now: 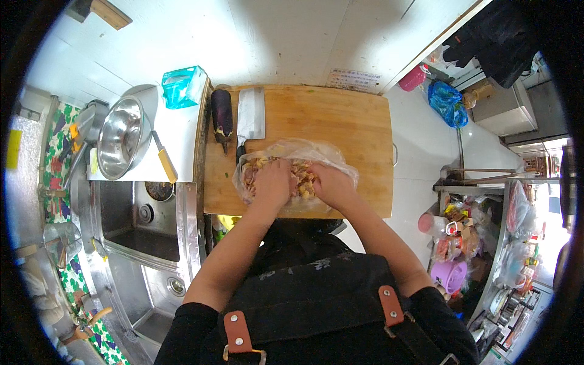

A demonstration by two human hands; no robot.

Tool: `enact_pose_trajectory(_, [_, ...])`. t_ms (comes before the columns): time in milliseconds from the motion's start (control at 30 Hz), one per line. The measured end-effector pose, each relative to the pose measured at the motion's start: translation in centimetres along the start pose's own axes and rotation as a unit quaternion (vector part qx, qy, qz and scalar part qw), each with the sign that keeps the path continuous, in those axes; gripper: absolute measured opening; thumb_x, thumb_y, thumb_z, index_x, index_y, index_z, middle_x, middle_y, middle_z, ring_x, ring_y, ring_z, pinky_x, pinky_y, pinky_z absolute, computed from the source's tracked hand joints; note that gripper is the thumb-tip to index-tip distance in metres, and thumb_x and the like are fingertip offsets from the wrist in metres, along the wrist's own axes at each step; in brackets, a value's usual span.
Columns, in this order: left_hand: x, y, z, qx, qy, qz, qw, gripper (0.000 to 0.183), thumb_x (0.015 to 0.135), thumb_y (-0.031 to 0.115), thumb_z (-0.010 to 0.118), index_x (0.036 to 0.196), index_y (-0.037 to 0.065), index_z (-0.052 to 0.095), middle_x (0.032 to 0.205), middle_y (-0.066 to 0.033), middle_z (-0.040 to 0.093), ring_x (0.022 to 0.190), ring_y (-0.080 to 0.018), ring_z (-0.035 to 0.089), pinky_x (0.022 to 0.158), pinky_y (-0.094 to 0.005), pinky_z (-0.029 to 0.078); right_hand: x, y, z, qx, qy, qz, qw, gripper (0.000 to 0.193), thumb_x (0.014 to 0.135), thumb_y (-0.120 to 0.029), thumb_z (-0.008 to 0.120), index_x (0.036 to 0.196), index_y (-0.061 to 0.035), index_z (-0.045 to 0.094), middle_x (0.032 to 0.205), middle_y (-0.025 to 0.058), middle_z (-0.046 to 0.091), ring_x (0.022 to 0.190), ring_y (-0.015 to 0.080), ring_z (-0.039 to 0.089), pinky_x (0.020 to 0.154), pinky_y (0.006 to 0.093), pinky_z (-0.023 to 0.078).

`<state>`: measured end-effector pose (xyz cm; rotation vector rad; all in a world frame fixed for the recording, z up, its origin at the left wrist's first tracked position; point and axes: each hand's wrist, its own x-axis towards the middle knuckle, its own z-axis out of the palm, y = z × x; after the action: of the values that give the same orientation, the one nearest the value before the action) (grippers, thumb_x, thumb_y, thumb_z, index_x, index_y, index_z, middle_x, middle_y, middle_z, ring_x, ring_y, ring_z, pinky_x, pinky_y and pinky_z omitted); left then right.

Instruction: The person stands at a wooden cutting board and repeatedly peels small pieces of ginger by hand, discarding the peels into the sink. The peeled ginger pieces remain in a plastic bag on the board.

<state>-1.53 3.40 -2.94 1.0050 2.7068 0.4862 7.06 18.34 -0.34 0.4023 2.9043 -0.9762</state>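
Observation:
A clear plastic bag (pixel 325 149) lies spread on the wooden chopping board (pixel 340 115), with small chopped pieces of pale and brownish meat (pixel 249 173) in it. My left hand (pixel 272 181) presses into the pieces, fingers bent close together and their tips partly hidden. Opposite it, my right hand (pixel 331 185) has its fingers curled down at the pieces, beside the bag's right edge. A cleaver (pixel 251 115) with a broad blade rests flat beyond the left hand, its dark handle reaching the bag. Left of the cleaver lies a dark purple eggplant (pixel 222 114).
At left, a steel bowl (pixel 123 137), a yellow-handled knife (pixel 164 159) and a teal container (pixel 181 86) stand on a white counter. Below them is a steel double sink (pixel 137 243). A crowded shelf (pixel 471 190) stands at right, with a blue bag (pixel 447 103) on the floor farther off.

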Motion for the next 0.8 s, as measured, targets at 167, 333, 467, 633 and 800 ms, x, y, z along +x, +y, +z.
enact_pose_trajectory(167, [-0.2, 0.2, 1.1, -0.033, 0.07, 0.05, 0.996, 0.028, 0.071, 0.015, 0.065, 0.094, 0.003, 0.055, 0.09, -0.0154, 0.06, 0.086, -0.0333, 0.058, 0.071, -0.0425, 0.046, -0.2, -0.3, -0.3, 0.014, -0.003, -0.004, 1.0, 0.023, 0.08, -0.018, 0.051, 0.097, -0.0077, 0.062, 0.098, 0.0119, 0.064, 0.088, 0.0333, 0.061, 0.076, 0.0409, 0.049])
enact_pose_trajectory(333, [-0.7, -0.6, -0.1, -0.233, -0.01, -0.043, 0.971, 0.018, 0.074, 0.013, 0.062, 0.089, 0.004, 0.056, 0.084, -0.0169, 0.06, 0.082, -0.0374, 0.058, 0.07, -0.0442, 0.046, 0.2, -0.1, -0.3, 0.007, -0.011, 0.009, 1.0, 0.022, 0.08, -0.019, 0.053, 0.096, -0.0066, 0.063, 0.096, 0.0131, 0.063, 0.086, 0.0337, 0.06, 0.075, 0.0421, 0.048])
enact_pose_trajectory(467, [-0.7, -1.1, -1.1, -0.222, -0.032, -0.069, 0.972, 0.018, 0.077, 0.016, 0.062, 0.09, 0.005, 0.056, 0.085, -0.0161, 0.061, 0.083, -0.0379, 0.058, 0.07, -0.0449, 0.046, 0.1, 0.0, 0.1, -0.004, 0.005, 0.011, 1.0, 0.022, 0.079, -0.016, 0.053, 0.097, -0.0073, 0.063, 0.094, 0.0147, 0.063, 0.085, 0.0343, 0.06, 0.073, 0.0424, 0.048])
enact_pose_trajectory(633, [-0.1, -0.2, -1.1, -0.169, -0.101, -0.119, 0.973, 0.026, 0.077, 0.019, 0.063, 0.098, 0.006, 0.053, 0.09, -0.0173, 0.063, 0.084, -0.038, 0.06, 0.071, -0.045, 0.047, -0.1, -0.4, 0.6, -0.04, 0.052, 0.004, 0.998, 0.025, 0.078, -0.013, 0.052, 0.101, -0.0094, 0.062, 0.09, 0.0148, 0.064, 0.082, 0.0347, 0.061, 0.072, 0.0427, 0.049])
enact_pose_trajectory(800, [0.4, 0.7, -0.3, -0.165, -0.07, -0.121, 0.976, 0.033, 0.076, 0.02, 0.064, 0.103, 0.004, 0.052, 0.087, -0.0186, 0.062, 0.083, -0.0368, 0.06, 0.072, -0.0438, 0.047, -0.2, -0.8, 0.3, -0.028, 0.064, 0.007, 0.998, 0.023, 0.081, -0.023, 0.053, 0.098, -0.0103, 0.062, 0.088, 0.0147, 0.064, 0.077, 0.0354, 0.061, 0.068, 0.0439, 0.048])
